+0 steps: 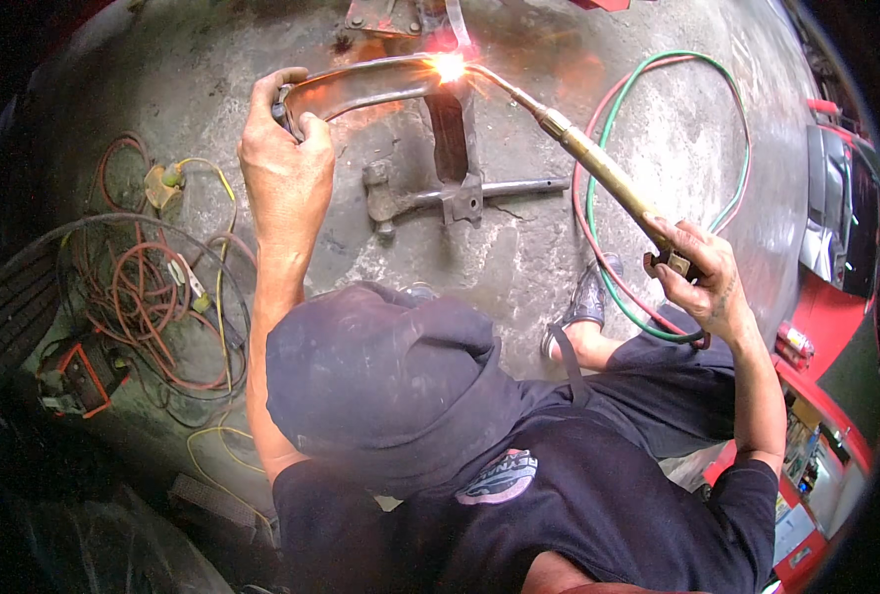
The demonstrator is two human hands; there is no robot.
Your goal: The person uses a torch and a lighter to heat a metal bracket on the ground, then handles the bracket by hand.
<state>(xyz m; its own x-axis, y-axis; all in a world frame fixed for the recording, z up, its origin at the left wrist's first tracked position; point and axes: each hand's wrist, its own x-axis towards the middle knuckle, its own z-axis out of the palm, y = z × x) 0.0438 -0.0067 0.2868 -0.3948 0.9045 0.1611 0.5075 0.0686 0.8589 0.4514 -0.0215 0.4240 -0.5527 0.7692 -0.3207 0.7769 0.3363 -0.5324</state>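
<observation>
My left hand (286, 158) is closed round the left end of a curved metal strip (375, 83), thumb on the near side. My right hand (702, 272) grips the handle of a brass gas torch (608, 176), which slants up and to the left. At its tip a bright flame (450, 66) meets the strip's right end, and the glare hides the exact contact. Below that end stands an upright metal stand (450, 139). A round steel bar (519, 188) passes through a bracket at its foot.
Red and green hoses (747, 129) loop over the concrete floor at right, near my shoe (588, 292). Tangled reddish cords (143, 307) and an orange-edged box (88, 376) lie at left. Red shop equipment (826, 332) lines the right edge.
</observation>
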